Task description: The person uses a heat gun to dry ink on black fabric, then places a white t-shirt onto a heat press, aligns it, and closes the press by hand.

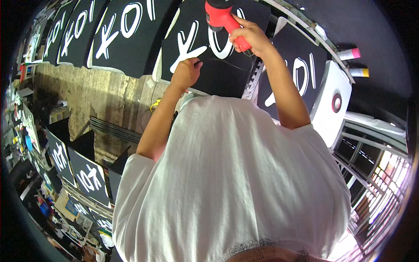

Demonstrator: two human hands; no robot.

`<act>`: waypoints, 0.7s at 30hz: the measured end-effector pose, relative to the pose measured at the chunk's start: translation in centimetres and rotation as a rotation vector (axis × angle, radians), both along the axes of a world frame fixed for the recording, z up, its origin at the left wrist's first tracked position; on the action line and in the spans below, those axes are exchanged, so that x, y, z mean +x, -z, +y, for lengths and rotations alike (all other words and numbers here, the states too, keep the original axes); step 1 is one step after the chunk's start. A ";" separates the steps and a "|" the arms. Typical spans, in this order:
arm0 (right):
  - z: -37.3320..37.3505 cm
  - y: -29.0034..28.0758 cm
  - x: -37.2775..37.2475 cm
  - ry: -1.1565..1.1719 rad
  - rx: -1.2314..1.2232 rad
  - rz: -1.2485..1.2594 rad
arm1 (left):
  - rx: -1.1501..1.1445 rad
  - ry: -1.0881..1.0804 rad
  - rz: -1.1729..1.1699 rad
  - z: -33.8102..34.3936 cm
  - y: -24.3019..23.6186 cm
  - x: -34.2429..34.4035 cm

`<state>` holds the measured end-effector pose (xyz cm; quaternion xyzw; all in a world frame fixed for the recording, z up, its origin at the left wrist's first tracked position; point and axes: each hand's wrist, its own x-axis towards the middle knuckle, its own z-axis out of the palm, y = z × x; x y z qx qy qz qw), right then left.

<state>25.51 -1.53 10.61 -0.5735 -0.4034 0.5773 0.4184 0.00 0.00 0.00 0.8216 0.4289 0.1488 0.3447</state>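
My right hand (253, 38) grips the handle of a red hair dryer (221, 18) with a black nozzle. The dryer is held above a black fabric panel (227, 78) printed with bold white lettering, its nozzle end toward the upper left. My left hand (187, 73) is over the left part of the same panel, at the lower end of a white stroke. Its fingers are curled together, with a small dark bit at the tips that I cannot make out. A thin dark line, perhaps a cord, runs across the panel between the hands.
More black panels with white lettering (124, 35) lie in a row to the left, and another (301, 65) lies to the right. Beyond that are a white board with a round dark spot (336, 102) and two capped tubes (349, 54). Further panels (89, 174) sit lower left.
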 end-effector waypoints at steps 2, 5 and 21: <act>0.3 -0.1 0.6 0.047 -0.121 0.212 | -0.035 -0.106 0.038 -0.2 0.2 0.5; 1.3 0.3 0.0 0.101 -0.014 -0.008 | 0.085 -0.079 0.001 0.8 -0.8 1.5; 3.4 2.1 5.1 0.208 0.134 0.012 | 0.263 0.187 0.501 1.0 7.5 0.7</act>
